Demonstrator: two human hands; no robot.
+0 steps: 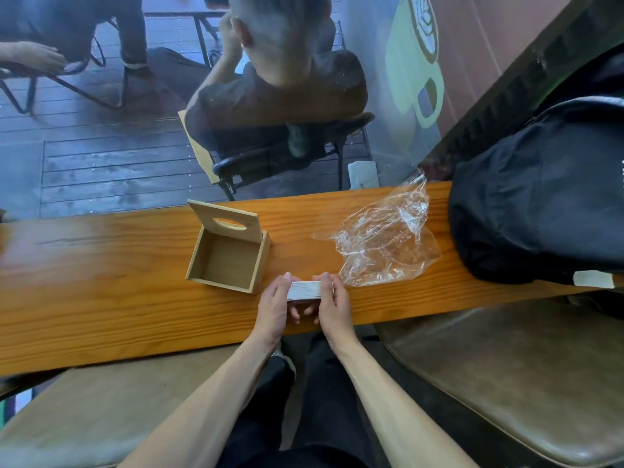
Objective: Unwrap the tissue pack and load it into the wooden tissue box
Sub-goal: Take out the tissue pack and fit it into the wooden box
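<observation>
At the wooden counter [101, 298], your left hand [275, 305] and right hand [332, 304] grip the unwrapped tissue stack [304, 290] beside the open, empty wooden tissue box [229, 256]; the plastic wrapper [381, 241] lies discarded, loading remains.

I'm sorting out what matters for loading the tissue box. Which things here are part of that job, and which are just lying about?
Part of the job:
- tissue stack, held between left hand and right hand
- wooden tissue box, lid up, nothing inside
- clear plastic wrapper, already off

Just lying about:
- black backpack on the wooden counter
</observation>
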